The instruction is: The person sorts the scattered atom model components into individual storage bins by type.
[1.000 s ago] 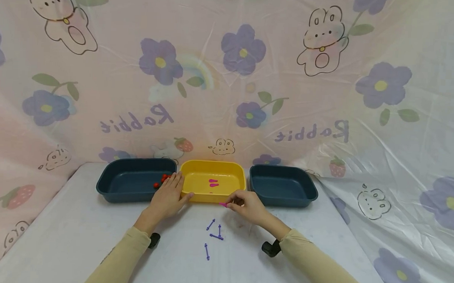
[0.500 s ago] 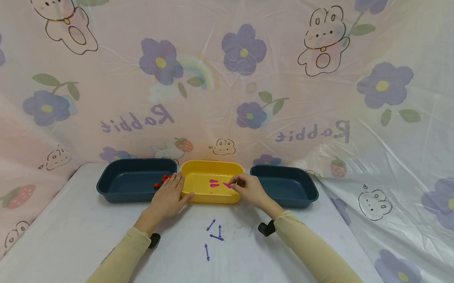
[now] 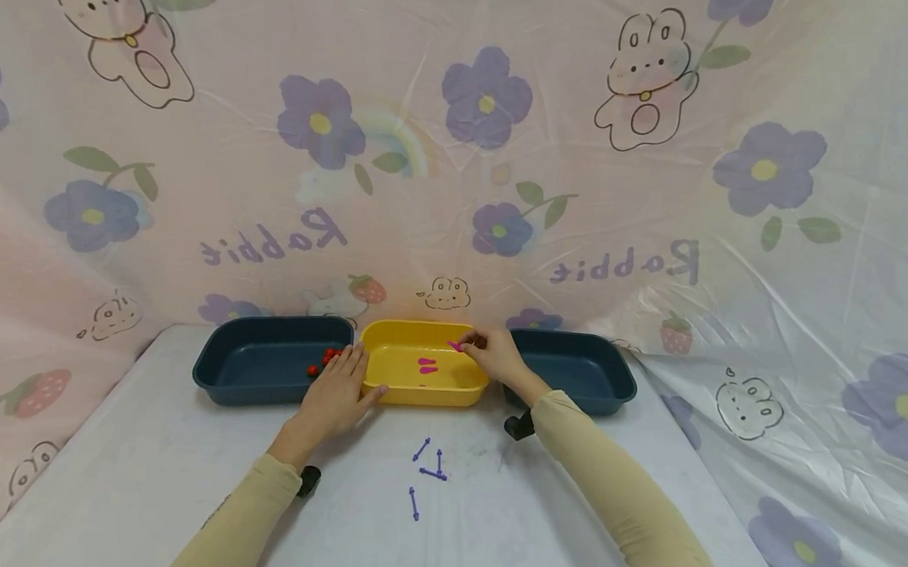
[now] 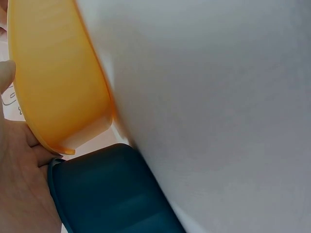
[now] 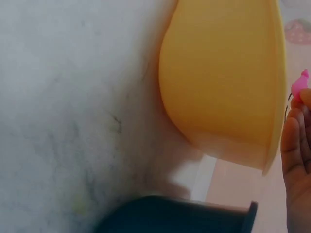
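Pinching a small pink peg (image 3: pixel 455 346) between thumb and fingers of the right hand (image 3: pixel 499 358), up over the right end of the yellow tray (image 3: pixel 420 396). Pointing its thin end to the left, away from the fingers, and keeping the fatter end in the pinch. Carrying its long axis near level in the head view, sloping slightly down to the right. Showing a little knob past a rounder body in the right wrist view, beside the yellow rim.

Resting the left hand (image 3: pixel 335 396) across the neighbouring ends of the yellow tray and the left blue tray (image 3: pixel 251 396), with fingers stretched forward and thumb spread out to the yellow tray's front rim.

Can see two more pink pegs (image 3: pixel 428 370) lying side by side in the yellow tray, running left to right. Can spot red balls (image 3: pixel 313 370) in the left blue tray, next to the left fingers. Can find the right blue tray (image 3: pixel 585 402) partly behind the right hand. Can count four purple sticks (image 3: pixel 414 504) on the white table (image 3: pixel 356 514) in front, lying at mixed angles.
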`<act>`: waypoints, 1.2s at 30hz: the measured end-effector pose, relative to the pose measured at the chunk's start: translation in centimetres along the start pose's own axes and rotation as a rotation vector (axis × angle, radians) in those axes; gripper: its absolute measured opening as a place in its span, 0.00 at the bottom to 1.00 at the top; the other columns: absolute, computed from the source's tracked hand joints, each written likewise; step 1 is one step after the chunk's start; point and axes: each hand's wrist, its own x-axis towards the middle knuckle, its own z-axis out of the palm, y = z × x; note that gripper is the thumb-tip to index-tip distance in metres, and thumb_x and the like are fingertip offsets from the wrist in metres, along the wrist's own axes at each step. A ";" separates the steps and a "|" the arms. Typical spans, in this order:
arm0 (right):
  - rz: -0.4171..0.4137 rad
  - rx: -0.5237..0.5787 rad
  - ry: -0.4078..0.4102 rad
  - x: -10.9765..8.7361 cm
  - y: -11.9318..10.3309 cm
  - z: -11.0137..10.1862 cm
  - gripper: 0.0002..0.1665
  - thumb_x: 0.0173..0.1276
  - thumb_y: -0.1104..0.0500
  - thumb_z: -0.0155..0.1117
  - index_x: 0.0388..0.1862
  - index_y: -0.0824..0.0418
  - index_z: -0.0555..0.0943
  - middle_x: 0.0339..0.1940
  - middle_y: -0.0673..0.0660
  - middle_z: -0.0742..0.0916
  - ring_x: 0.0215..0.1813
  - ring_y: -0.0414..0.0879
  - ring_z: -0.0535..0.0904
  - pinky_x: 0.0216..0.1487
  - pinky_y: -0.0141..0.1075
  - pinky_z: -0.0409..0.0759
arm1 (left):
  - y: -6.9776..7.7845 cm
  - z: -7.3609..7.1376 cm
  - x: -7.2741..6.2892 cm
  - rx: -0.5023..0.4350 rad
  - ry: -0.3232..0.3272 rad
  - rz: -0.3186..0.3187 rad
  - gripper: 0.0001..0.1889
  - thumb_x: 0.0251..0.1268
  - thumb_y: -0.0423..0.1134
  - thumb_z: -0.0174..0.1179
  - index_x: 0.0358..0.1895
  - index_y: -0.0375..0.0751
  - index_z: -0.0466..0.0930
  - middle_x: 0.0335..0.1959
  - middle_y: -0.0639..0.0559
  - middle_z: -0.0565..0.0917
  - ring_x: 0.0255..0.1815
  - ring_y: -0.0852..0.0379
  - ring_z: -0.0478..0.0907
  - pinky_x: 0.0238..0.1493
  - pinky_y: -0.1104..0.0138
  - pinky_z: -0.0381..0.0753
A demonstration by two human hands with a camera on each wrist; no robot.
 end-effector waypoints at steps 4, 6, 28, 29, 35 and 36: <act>0.019 0.001 0.008 0.7 0.3 0.2 0.03 0.73 0.64 0.69 0.42 0.63 0.88 0.37 0.55 0.89 0.37 0.47 0.80 0.41 0.35 0.85 | 0.1 -0.2 -0.1 -0.002 0.002 0.001 0.45 0.80 0.62 0.50 0.81 0.27 0.54 0.84 0.33 0.52 0.85 0.35 0.46 0.83 0.42 0.48; 0.030 0.005 0.005 0.9 0.4 0.3 0.05 0.73 0.64 0.69 0.44 0.65 0.88 0.39 0.56 0.89 0.38 0.48 0.81 0.42 0.36 0.85 | 0.1 -0.2 -0.1 -0.005 0.004 0.002 0.44 0.80 0.61 0.51 0.81 0.26 0.54 0.84 0.33 0.52 0.85 0.35 0.46 0.83 0.42 0.48; 0.064 -0.036 0.000 -1.1 -1.2 -0.9 0.13 0.75 0.60 0.68 0.54 0.64 0.87 0.47 0.57 0.90 0.46 0.51 0.83 0.51 0.41 0.87 | -0.2 0.2 0.1 0.012 0.006 0.008 0.45 0.80 0.63 0.48 0.81 0.27 0.54 0.84 0.33 0.51 0.85 0.35 0.46 0.83 0.43 0.48; 0.065 -0.033 0.004 -1.4 -1.3 -1.1 0.13 0.75 0.60 0.68 0.54 0.63 0.87 0.48 0.57 0.90 0.46 0.51 0.83 0.51 0.41 0.87 | -0.3 0.2 0.1 0.013 0.009 0.010 0.45 0.80 0.63 0.48 0.81 0.27 0.54 0.84 0.33 0.51 0.85 0.35 0.46 0.83 0.42 0.48; 0.025 -0.013 0.040 -3.2 -1.2 -2.8 0.14 0.77 0.56 0.66 0.55 0.60 0.87 0.50 0.57 0.90 0.44 0.50 0.83 0.46 0.40 0.87 | -0.2 0.3 0.3 0.020 0.010 0.014 0.46 0.80 0.65 0.47 0.81 0.28 0.53 0.84 0.33 0.49 0.85 0.35 0.44 0.83 0.42 0.45; 0.013 -0.009 0.048 -3.6 -1.1 -3.2 0.14 0.78 0.55 0.66 0.56 0.60 0.87 0.50 0.56 0.89 0.43 0.50 0.83 0.46 0.40 0.86 | -0.2 0.3 0.2 0.024 0.010 0.013 0.46 0.80 0.65 0.46 0.81 0.28 0.53 0.85 0.34 0.49 0.85 0.36 0.43 0.83 0.42 0.44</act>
